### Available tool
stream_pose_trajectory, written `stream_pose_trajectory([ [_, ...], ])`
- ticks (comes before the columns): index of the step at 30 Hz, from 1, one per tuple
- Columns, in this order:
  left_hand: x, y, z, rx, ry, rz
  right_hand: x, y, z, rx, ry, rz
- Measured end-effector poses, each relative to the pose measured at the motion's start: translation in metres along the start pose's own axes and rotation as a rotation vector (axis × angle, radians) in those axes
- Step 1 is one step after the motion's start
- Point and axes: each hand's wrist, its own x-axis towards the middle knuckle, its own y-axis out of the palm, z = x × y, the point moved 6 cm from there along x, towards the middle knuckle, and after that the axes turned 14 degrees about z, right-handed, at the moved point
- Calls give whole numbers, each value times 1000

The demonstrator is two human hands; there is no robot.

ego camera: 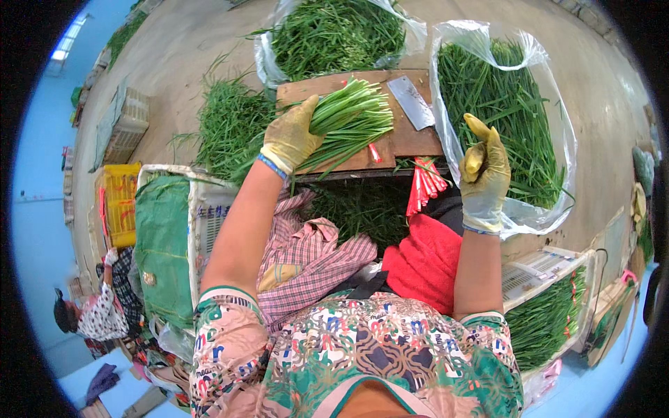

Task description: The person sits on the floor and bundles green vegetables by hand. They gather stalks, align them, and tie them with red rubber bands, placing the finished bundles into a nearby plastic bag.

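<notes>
My left hand (291,137), in a yellowed glove, grips a bunch of long green stalks (355,116) that look like garlic chives. Their pale cut ends point right, over a wooden board (410,140). My right hand (486,175), also gloved, is raised in front of a clear plastic bag (567,130) of chives. Its fingers are partly bent, with a gap between forefinger and thumb, and nothing shows in it. A broad metal blade (411,102) lies on the board's right side. Red and white tie strips (424,184) hang at the board's near edge.
Loose chives (230,123) are heaped left of the board, and another filled bag (337,39) stands behind it. A white crate with a green cover (164,251) is at my left. Bundled chives fill a crate (585,308) at my right. Another person (99,313) is far left.
</notes>
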Motion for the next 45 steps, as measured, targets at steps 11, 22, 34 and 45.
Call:
stream_pose_trajectory([
  [11, 118, 123, 20, 253, -102, 386, 1, -35, 23, -269, 39, -50],
  [22, 115, 105, 24, 154, 65, 300, 11, -88, 128, -736, 99, -224],
  [34, 96, 139, 35, 292, -27, 306, 158, 12, -59, -1339, 93, 588],
  [45, 98, 162, 38, 216, 10, 373, 213, 29, -233, -1834, 217, 439],
])
